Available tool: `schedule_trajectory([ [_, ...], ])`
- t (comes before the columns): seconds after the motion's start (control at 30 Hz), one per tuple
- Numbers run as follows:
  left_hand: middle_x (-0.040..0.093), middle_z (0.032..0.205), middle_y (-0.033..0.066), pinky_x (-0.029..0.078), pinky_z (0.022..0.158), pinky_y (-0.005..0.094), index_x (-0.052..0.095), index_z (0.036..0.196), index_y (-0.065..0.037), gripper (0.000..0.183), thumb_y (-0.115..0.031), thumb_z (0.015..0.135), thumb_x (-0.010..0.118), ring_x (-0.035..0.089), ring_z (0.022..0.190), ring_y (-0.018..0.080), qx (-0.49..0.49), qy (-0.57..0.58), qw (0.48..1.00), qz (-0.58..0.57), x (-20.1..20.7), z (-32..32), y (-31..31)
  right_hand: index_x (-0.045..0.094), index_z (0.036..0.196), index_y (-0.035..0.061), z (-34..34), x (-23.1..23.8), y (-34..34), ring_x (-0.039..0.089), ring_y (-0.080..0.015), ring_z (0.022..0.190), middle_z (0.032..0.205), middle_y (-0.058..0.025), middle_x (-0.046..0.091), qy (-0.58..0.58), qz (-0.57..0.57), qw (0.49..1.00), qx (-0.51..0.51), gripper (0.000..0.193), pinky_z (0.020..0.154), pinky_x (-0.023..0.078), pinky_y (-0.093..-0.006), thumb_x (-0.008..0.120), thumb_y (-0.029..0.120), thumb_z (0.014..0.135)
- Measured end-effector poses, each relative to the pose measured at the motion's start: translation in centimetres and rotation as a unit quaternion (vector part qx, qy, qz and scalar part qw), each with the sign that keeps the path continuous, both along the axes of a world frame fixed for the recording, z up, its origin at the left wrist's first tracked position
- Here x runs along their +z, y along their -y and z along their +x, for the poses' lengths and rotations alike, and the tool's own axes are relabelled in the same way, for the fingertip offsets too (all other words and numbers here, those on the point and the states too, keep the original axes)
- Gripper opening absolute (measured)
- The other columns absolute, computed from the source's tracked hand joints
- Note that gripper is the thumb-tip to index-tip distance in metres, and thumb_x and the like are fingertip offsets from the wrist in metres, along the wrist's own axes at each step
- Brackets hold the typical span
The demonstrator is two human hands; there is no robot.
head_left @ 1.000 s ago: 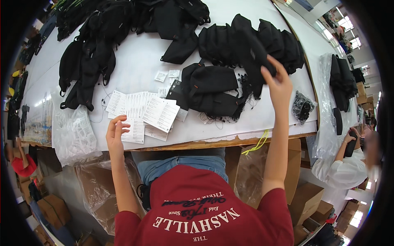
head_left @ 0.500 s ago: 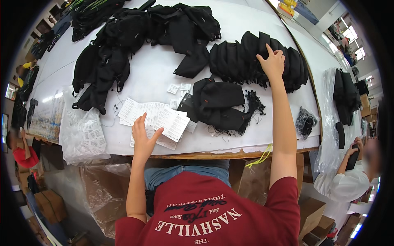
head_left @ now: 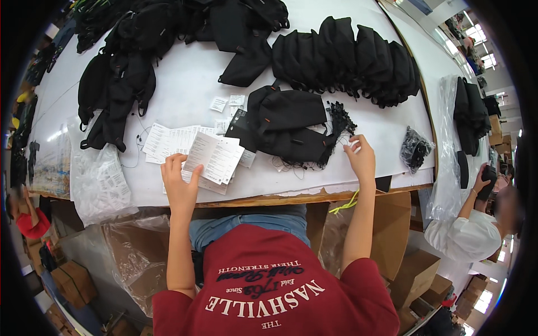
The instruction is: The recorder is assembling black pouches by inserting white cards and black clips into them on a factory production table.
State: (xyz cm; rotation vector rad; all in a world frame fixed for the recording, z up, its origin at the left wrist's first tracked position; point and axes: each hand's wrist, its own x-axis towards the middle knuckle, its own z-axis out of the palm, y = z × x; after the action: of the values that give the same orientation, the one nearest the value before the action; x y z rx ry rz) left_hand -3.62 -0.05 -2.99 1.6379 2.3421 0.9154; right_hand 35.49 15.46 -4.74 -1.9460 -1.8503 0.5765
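My left hand (head_left: 182, 182) has its thumb and fingers closed on the edge of a white printed card (head_left: 205, 155), tilted up above several like cards (head_left: 175, 140) spread on the table. My right hand (head_left: 362, 158) is pinched beside a bunch of black strings (head_left: 339, 120); what its fingertips hold is too small to make out. The strings lie against small black bags (head_left: 288, 115) in the middle of the table. A black card (head_left: 240, 130) sits between these bags and the white cards.
A row of black bags (head_left: 342, 59) stands at the far right, with more black bags (head_left: 120, 89) at the left. Small white packets (head_left: 218, 103) lie near the cards. Plastic bags, one of white labels (head_left: 103, 182), one of black parts (head_left: 416, 150), flank the work.
My right hand has come back from the row of bags to the strings, its fingers now pinched. My left hand has closed on a white card and tilted it up.
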Motion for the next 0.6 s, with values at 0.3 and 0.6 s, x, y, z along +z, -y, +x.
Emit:
schedule_trajectory([
  [0.3, 0.053, 0.083, 0.0055, 0.039, 0.071, 0.0259, 0.048, 0.094, -0.002, 0.019, -0.010, 0.086, 0.063, 0.048, 0.076, 0.0126, 0.038, 0.337, 0.941, -0.022, 0.8, 0.3, 0.4, 0.058, 0.090, 0.0022, 0.4, -0.4, 1.9, 0.056, -0.0210, 0.063, 0.077, -0.0078, 0.060, -0.097, 0.086, 0.991, -0.038, 0.012, 0.061, 0.045, -0.0315, 0.064, 0.010, 0.083],
  [0.6, 0.050, 0.096, 0.0063, 0.037, 0.085, 0.0248, 0.045, 0.102, 0.000, 0.015, -0.004, 0.088, 0.049, 0.045, 0.089, 0.0123, 0.022, 0.450, 0.892, 0.034, 2.8, 1.5, 0.7, 0.061, 0.095, 0.0089, 9.6, 0.5, 1.6, 0.062, -0.0248, 0.069, 0.083, -0.0102, 0.065, 0.096, -0.047, 0.985, -0.138, 0.015, 0.066, 0.049, -0.0355, 0.064, 0.013, 0.080],
])
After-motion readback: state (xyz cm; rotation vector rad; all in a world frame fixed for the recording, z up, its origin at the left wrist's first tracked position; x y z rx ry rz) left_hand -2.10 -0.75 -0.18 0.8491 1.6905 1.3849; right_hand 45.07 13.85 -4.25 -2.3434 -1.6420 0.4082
